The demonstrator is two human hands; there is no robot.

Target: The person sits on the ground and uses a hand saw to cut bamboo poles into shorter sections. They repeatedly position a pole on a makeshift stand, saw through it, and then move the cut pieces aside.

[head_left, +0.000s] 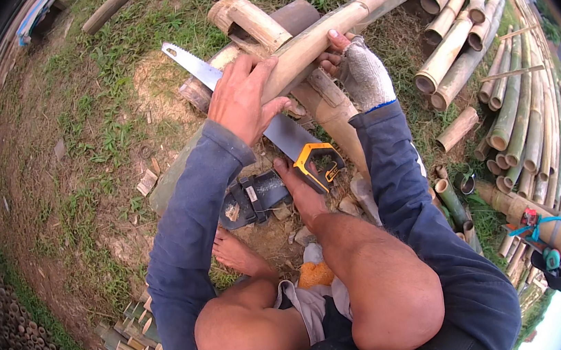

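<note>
A long pale bamboo pole (336, 27) slants from between my hands toward the far right. My bare left hand (242, 98) wraps over its near end, thumb pointing down along the cut end. My right hand (360, 70), in a whitish knit glove with bare fingertips, grips the pole's right side, thumb on top. Below the pole lies a handsaw (290, 138) with a yellow-and-black handle. Its toothed blade runs up-left beneath my left hand, the tip showing beyond. Short bamboo pieces (256, 25) support the pole from below.
Stacked bamboo poles (458, 37) lie at the right, with more cut bamboo (29, 335) at lower left. My bare foot (307, 196) is beside the saw handle, near a dark sandal (255, 198). A teal tape measure (552, 259) hangs at far right.
</note>
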